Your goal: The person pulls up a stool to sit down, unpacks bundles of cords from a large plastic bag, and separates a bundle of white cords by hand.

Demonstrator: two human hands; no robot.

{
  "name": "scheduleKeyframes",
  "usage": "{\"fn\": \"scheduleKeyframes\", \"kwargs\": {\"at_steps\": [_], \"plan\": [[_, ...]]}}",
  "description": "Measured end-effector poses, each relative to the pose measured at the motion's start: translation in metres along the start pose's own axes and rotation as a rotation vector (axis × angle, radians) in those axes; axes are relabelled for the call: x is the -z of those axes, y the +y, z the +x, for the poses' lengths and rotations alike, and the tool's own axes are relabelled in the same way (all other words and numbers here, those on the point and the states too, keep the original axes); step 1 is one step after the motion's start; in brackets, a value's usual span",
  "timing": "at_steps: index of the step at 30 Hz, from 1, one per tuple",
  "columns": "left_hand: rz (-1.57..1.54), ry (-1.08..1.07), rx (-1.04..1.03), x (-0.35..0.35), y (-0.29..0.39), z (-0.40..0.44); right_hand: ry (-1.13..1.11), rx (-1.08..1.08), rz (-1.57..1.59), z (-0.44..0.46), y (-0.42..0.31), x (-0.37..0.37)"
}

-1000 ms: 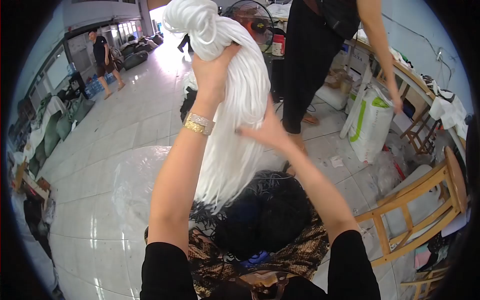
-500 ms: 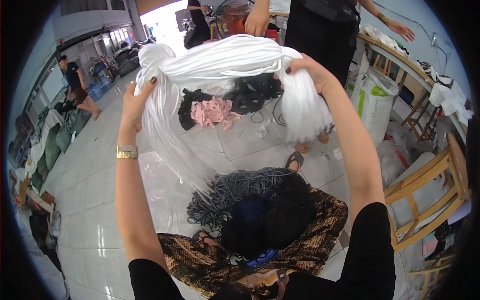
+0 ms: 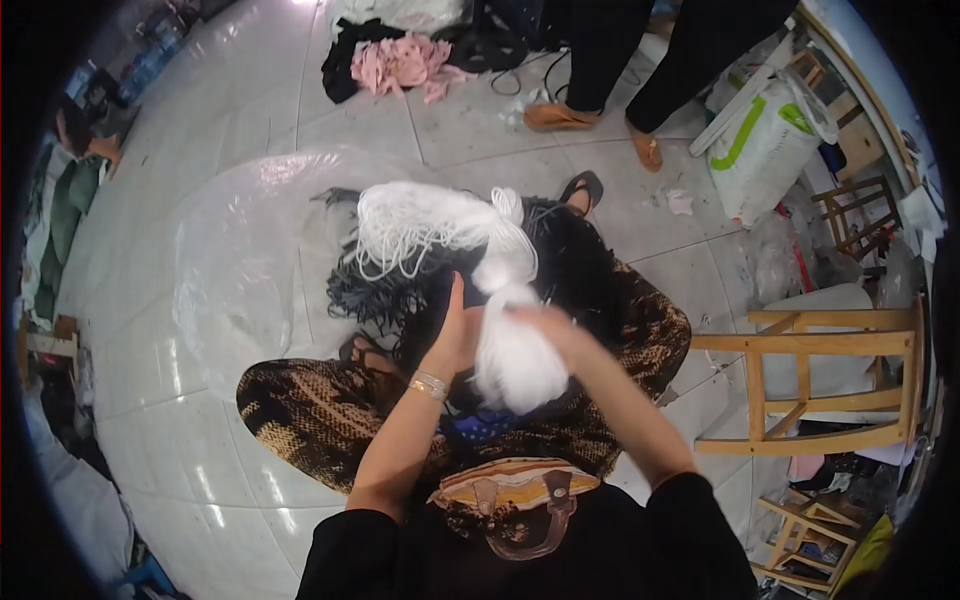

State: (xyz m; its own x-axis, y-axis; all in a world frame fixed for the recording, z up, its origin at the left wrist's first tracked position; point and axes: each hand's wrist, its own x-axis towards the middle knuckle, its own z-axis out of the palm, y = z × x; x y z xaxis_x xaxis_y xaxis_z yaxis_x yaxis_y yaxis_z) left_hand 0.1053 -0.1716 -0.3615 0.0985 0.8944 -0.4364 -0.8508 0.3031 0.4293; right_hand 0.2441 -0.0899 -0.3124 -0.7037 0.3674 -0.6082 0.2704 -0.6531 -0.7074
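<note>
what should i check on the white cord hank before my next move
1. Left hand beside the white cord hank: ok; grip cannot tell.
2. Right hand over the hank: ok; blurred, firmness cannot tell.
3. Hank gathered neatly at its far end: not ok, loops spread loosely.
4. Hank separate from the black cord pile: not ok, lies over it.
5. Bracelet clear of the hank: ok.
6. Wooden chair clear of the hank: ok.

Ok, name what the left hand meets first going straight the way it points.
The left hand likely meets the far part of the white cord bundle, past some dark cords it may clear; depth unclear.
</note>
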Motion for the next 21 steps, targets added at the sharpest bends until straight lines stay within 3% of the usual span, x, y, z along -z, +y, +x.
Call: {"fn": "scheduleKeyframes", "kwargs": {"at_steps": [1, 2, 3, 7, 8, 9, 12, 15, 16, 18, 20, 21], "plan": [[-0.161, 0.016, 0.029, 0.002, -0.007, -0.001, -0.047, 0.147, -0.057, -0.015, 0.015, -0.018], [-0.197, -0.201, 0.012, 0.007, -0.010, 0.001, -0.086, 0.275, -0.222, -0.019, 0.032, -0.019], [-0.248, -0.156, 0.017, -0.006, -0.006, -0.006, -0.127, 0.408, -0.388, -0.021, 0.044, -0.019], [-0.017, -0.301, -0.243, -0.063, 0.061, -0.024, -0.163, 0.520, -0.070, -0.045, 0.017, -0.031], [-0.058, -0.362, -0.259, -0.073, 0.084, -0.029, -0.153, 0.592, -0.233, -0.047, 0.007, -0.028], [-0.098, -0.424, -0.280, -0.078, 0.099, -0.031, -0.171, 0.574, -0.295, -0.044, 0.005, -0.026], [-0.222, -0.309, -0.523, -0.085, 0.111, -0.034, -0.208, 0.467, -0.510, -0.026, 0.002, -0.020], [-0.227, -0.105, -0.399, -0.004, 0.068, -0.009, 0.047, 0.339, 0.054, -0.003, 0.035, -0.024], [-0.252, -0.154, -0.368, -0.007, 0.069, -0.011, 0.114, 0.265, 0.203, -0.001, 0.035, -0.026], [-0.321, -0.233, -0.281, -0.013, 0.062, -0.020, -0.005, 0.308, 0.002, -0.011, 0.030, -0.024], [-0.286, -0.285, -0.365, -0.031, 0.079, -0.032, -0.212, 0.387, -0.371, -0.019, 0.027, -0.007], [-0.259, -0.315, -0.408, -0.039, 0.090, -0.037, -0.195, 0.347, -0.446, -0.023, 0.022, 0.001]]}}
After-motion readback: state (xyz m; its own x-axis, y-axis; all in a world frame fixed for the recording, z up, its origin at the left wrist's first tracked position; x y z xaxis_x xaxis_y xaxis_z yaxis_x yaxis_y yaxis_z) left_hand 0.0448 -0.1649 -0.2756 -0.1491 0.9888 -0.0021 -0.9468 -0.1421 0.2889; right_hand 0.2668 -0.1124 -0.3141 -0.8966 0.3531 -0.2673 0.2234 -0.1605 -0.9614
